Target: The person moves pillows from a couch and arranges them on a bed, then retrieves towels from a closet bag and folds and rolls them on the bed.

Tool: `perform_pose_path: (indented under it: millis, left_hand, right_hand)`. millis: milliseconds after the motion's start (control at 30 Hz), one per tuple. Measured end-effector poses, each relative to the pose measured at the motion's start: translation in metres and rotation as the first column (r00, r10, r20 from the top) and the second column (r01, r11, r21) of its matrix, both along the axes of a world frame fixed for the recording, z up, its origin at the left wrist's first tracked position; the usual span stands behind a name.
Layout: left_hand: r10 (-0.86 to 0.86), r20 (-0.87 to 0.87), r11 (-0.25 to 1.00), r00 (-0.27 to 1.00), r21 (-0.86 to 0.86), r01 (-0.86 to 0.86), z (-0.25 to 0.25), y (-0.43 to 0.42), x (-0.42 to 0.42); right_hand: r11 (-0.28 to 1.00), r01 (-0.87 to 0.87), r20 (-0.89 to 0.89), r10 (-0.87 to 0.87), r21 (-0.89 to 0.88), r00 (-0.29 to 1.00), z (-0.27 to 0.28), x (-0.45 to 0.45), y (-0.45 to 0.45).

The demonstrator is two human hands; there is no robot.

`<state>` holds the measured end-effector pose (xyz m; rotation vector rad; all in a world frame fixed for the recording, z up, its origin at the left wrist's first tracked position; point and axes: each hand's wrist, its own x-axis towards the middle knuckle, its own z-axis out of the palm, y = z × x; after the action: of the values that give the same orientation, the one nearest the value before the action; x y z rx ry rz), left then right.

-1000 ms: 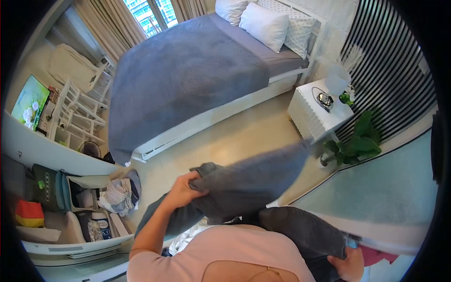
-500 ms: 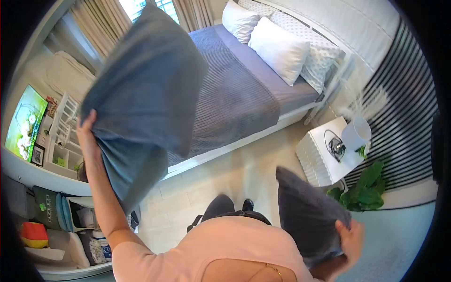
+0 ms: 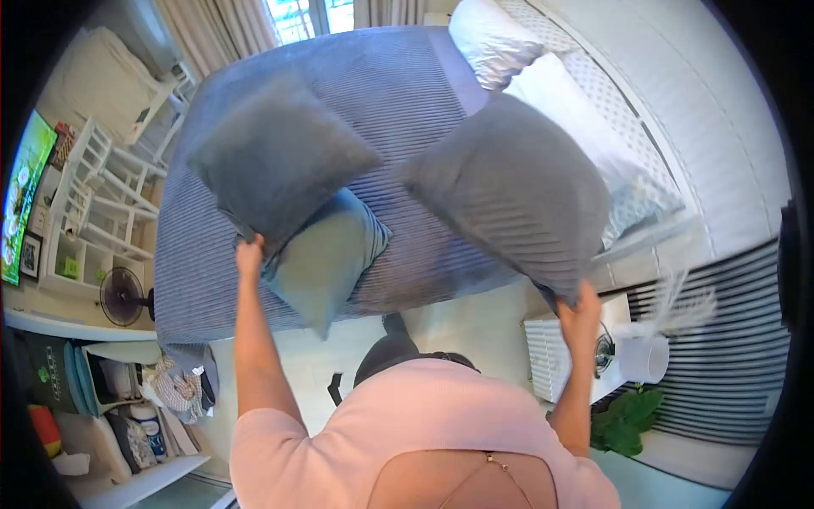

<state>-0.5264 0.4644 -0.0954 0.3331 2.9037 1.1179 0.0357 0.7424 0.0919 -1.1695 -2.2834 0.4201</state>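
My left hand (image 3: 248, 256) is closed on the corner of a dark grey cushion (image 3: 284, 157) over the bed (image 3: 407, 81). A teal cushion (image 3: 326, 254) hangs just below it, partly covered by the grey one; whether my fingers grip it too, I cannot tell. At the right, my right hand (image 3: 582, 312) pinches the lower corner of another grey cushion (image 3: 517, 182) with faint stripes. That cushion is tilted above the bed's near side and overlaps the white pillow (image 3: 564, 119).
A second white pillow (image 3: 492, 42) leans near the headboard. To my right are a white bedside table (image 3: 551, 360), a white vase (image 3: 644, 358) and a green plant (image 3: 626, 422). A fan (image 3: 123, 297) and shelves with several items stand at the left.
Both hands have moved forward over the bed with the cushions. The right cushion has come up from beside my body, and the left ones have swung down and right.
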Motion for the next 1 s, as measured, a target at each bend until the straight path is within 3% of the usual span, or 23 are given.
perform_pose_path:
  millis: [33,67,133,167,267,367,467,567,600,633,667,733,767,833,867,1000]
  left_hand:
    - [0.088,-0.068,0.952,0.994,-0.287,-0.104,-0.016,0.009,0.007]
    - [0.139,-0.013,0.943,0.990,-0.302,-0.137,-0.017,0.007,0.000]
    - [0.230,0.086,0.923,0.969,-0.334,-0.189,-0.016,0.000,-0.025]
    - [0.164,0.091,0.907,0.982,-0.405,-0.114,-0.021,-0.008,-0.042]
    - [0.215,0.049,0.876,0.975,-0.450,-0.170,-0.019,-0.032,-0.055]
    - [0.322,-0.030,0.916,0.946,-0.242,-0.320,-0.028,-0.045,-0.044]
    - [0.339,-0.085,0.929,0.937,-0.124,-0.348,-0.012,-0.023,-0.028]
    - [0.429,-0.006,0.891,0.904,-0.164,-0.424,0.020,0.012,-0.020]
    - [0.458,0.178,0.860,0.871,0.159,-0.485,0.026,0.026,-0.018]
    - [0.419,0.351,0.709,0.837,0.449,-0.543,0.033,0.041,-0.019]
    - [0.317,0.493,0.458,0.810,0.669,-0.586,0.040,0.057,-0.022]
    - [0.032,0.474,0.122,0.880,0.872,-0.474,0.064,0.097,-0.038]
    - [-0.021,0.412,0.056,0.911,0.910,-0.410,0.076,0.119,-0.052]
    - [-0.104,0.290,-0.079,0.951,0.951,-0.299,0.106,0.169,-0.082]
    - [-0.086,0.213,-0.129,0.973,0.966,-0.223,0.122,0.192,-0.098]
    - [-0.099,0.083,-0.281,0.992,0.954,-0.108,0.204,0.259,-0.108]
  right_hand:
    - [0.999,-0.037,0.021,0.036,0.032,0.999,-0.040,-0.018,0.024]
    - [0.996,-0.070,0.043,0.068,0.061,0.997,-0.079,-0.034,0.045]
    - [0.994,-0.074,0.366,0.099,-0.082,0.925,-0.150,-0.056,0.075]
    - [0.987,-0.050,0.423,0.110,-0.150,0.899,-0.172,-0.061,0.081]
    - [0.957,0.058,0.543,0.111,-0.285,0.832,-0.193,-0.077,0.104]
    - [0.918,0.186,0.594,0.064,-0.349,0.802,-0.197,-0.080,0.129]
    - [0.835,0.278,0.568,0.050,-0.475,0.822,-0.196,-0.090,0.167]
    - [0.827,0.254,0.424,-0.021,-0.502,0.905,-0.179,-0.112,0.205]
    - [0.859,0.263,0.366,-0.096,-0.440,0.926,-0.182,-0.116,0.219]
    - [0.883,0.275,0.296,-0.166,-0.379,0.941,-0.188,-0.118,0.235]
    - [0.902,0.291,0.218,-0.229,-0.318,0.949,-0.195,-0.119,0.250]
    - [0.819,0.204,0.029,-0.223,-0.537,0.974,-0.214,-0.114,0.283]
    - [0.762,0.142,-0.063,-0.234,-0.631,0.970,-0.221,-0.113,0.294]
    - [0.332,0.059,-0.068,-0.357,-0.941,0.932,-0.223,-0.113,0.300]
    - [0.076,-0.008,-0.039,-0.417,-0.997,0.908,-0.223,-0.112,0.299]
    - [-0.018,-0.208,-0.187,-0.370,-0.978,0.910,-0.233,-0.103,0.297]
